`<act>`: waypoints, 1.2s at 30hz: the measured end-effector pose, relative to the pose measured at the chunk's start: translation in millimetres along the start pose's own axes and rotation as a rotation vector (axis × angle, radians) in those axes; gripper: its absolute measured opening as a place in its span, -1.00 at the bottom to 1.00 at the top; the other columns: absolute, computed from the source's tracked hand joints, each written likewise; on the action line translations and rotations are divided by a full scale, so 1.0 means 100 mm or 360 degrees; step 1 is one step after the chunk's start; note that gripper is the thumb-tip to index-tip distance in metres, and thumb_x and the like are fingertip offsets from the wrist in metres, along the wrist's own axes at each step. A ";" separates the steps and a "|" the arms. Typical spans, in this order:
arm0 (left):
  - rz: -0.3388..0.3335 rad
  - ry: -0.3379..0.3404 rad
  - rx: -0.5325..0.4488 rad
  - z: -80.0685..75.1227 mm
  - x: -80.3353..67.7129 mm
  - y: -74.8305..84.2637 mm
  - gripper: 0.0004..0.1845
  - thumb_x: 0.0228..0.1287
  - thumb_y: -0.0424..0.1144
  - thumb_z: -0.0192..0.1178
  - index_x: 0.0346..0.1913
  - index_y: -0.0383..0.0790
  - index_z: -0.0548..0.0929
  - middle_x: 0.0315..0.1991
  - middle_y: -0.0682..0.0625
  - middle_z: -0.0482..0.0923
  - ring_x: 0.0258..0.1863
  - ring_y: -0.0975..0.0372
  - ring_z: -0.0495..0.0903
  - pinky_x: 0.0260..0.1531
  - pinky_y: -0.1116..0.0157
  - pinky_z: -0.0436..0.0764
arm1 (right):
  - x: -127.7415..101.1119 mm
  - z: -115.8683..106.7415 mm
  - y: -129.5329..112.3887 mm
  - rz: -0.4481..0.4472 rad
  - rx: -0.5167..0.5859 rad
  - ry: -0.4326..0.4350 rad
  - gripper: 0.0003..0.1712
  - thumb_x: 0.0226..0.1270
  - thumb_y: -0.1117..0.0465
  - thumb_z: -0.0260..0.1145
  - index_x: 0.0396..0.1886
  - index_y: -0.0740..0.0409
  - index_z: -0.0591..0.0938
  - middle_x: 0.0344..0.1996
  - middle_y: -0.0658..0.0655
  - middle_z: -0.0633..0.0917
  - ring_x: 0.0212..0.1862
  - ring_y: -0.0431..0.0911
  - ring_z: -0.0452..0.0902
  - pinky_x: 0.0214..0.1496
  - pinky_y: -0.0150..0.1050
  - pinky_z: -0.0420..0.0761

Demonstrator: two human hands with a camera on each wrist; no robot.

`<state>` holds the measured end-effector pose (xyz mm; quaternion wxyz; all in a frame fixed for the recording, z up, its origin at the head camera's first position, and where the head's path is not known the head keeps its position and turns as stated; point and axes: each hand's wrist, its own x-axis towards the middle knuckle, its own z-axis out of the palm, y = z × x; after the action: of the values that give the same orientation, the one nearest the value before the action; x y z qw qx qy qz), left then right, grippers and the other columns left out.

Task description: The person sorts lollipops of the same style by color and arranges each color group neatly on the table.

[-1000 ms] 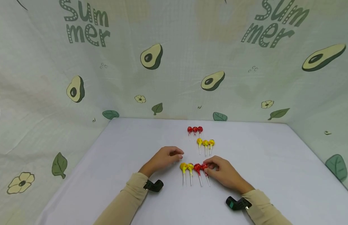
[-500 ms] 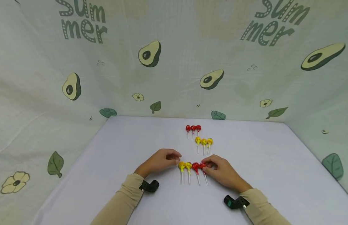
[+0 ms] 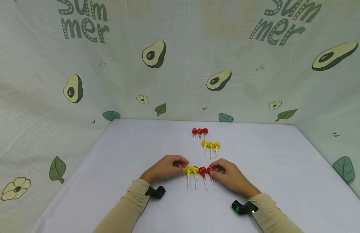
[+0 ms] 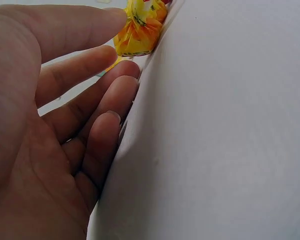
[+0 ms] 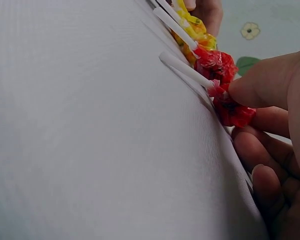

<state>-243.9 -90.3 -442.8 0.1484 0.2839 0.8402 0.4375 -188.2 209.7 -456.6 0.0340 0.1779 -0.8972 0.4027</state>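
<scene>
Four lollipops lie side by side on the white table, sticks toward me. My left hand (image 3: 168, 167) has its thumb and index fingertips at the wrapped head of the leftmost yellow lollipop (image 3: 188, 170); that yellow wrapper (image 4: 140, 32) sits right at the thumb tip in the left wrist view. Beside it lie a second yellow lollipop (image 3: 195, 170) and a red lollipop (image 3: 202, 171). My right hand (image 3: 230, 174) pinches the head of the rightmost red lollipop (image 5: 235, 112) between thumb and index finger, its white stick pointing free.
Farther back on the table (image 3: 150, 139) are three yellow lollipops (image 3: 211, 145) in a row. Behind them and slightly left, three red lollipops (image 3: 200, 131) form another row. A printed cloth (image 3: 182, 58) hangs behind and along the sides.
My left hand has moved right and closer, its fingertips now at the leftmost yellow lollipop's head. The right hand stays on the rightmost red lollipop, whose stick now stands a little straighter.
</scene>
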 end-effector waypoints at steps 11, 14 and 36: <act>-0.0021 0.0007 0.0017 -0.01 -0.05 -0.06 -0.73 0.27 -0.09 0.40 0.01 0.05 0.71 -0.25 0.20 0.62 -0.23 0.28 0.56 -0.17 0.32 0.56 | 0.01 0.07 -0.02 0.0035 0.0048 -0.0003 -0.79 0.31 0.10 0.45 -0.08 -0.09 0.70 -0.30 -0.14 0.62 -0.30 -0.20 0.49 -0.29 -0.32 0.50; -0.0019 0.0011 0.0018 -0.01 -0.05 -0.07 -0.74 0.27 -0.09 0.40 0.01 0.06 0.71 -0.24 0.20 0.62 -0.23 0.28 0.56 -0.16 0.32 0.55 | 0.02 0.07 -0.03 0.0038 0.0046 -0.0002 -0.81 0.31 0.12 0.44 -0.09 -0.07 0.70 -0.30 -0.14 0.62 -0.30 -0.20 0.49 -0.28 -0.32 0.50; -0.0018 0.0029 0.0017 0.03 -0.01 -0.05 -0.76 0.29 -0.11 0.38 0.01 0.07 0.71 -0.25 0.19 0.62 -0.24 0.29 0.55 -0.17 0.33 0.55 | 0.02 0.03 -0.04 0.0199 0.0105 0.0062 -0.82 0.32 0.24 0.38 -0.10 -0.01 0.68 -0.32 -0.08 0.63 -0.28 -0.12 0.49 -0.25 -0.30 0.50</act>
<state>-243.0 -91.0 -448.3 0.1415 0.2760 0.8455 0.4347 -188.7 204.4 -454.9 0.0204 0.1147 -0.8920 0.4369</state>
